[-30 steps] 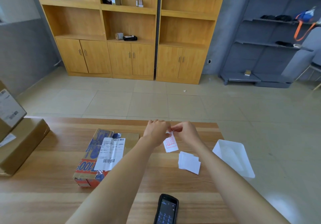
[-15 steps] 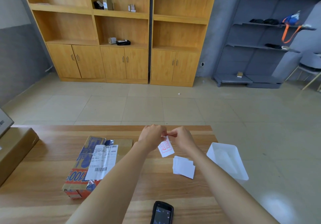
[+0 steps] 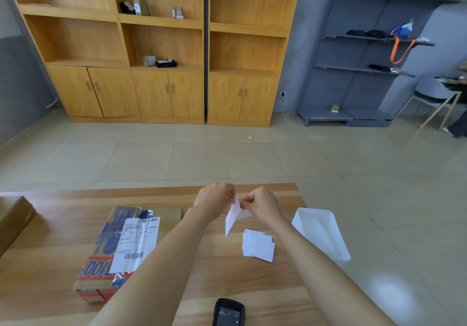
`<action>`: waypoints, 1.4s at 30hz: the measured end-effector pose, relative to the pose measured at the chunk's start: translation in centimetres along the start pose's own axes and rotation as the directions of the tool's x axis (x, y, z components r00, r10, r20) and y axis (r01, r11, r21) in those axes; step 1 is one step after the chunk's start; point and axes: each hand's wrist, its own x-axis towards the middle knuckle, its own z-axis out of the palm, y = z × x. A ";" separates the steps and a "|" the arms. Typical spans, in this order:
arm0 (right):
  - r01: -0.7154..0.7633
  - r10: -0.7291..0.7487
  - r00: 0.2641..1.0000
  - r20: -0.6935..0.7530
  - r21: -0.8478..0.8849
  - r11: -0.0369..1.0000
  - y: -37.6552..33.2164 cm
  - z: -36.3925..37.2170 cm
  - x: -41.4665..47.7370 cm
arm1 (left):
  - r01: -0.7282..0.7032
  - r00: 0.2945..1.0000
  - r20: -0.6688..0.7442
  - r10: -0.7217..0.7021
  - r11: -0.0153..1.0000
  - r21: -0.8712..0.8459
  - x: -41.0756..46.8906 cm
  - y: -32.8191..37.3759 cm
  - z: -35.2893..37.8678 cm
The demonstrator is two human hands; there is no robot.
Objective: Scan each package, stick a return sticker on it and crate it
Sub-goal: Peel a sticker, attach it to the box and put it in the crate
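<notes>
A package (image 3: 121, 247) wrapped in blue and red printed tape lies on the wooden table (image 3: 63, 199) at the left, with a white shipping label and barcode on top. Above the table's middle, my left hand (image 3: 214, 203) and my right hand (image 3: 262, 205) both pinch the top of a white return sticker (image 3: 233, 215) with red print, and its layers are splitting apart. A small stack of white stickers (image 3: 257, 246) lies below my right hand. A black handheld scanner (image 3: 228, 313) lies at the near edge.
A white plastic tray (image 3: 321, 232) hangs over the table's right edge. A brown cardboard box (image 3: 12, 219) sits at the far left. Wooden cabinets and a grey shelf unit stand across the tiled floor.
The sticker has gone from hanging flat to peeling apart between my hands. The camera has turned a little, so the boxes at the left have slid mostly out of view.
</notes>
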 end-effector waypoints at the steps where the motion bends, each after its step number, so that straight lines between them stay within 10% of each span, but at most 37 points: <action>1: 0.000 0.000 1.000 0.002 0.002 1.000 -0.1 -0.1 -0.1 | 0.006 1.000 0.001 -0.006 1.000 -0.004 0.1 0.0 0.0; 42: -0.087 0.090 0.995 0.038 -0.065 0.994 1.5 -0.8 0.4 | -0.026 0.997 0.065 0.040 0.977 -0.210 2.0 0.5 -0.2</action>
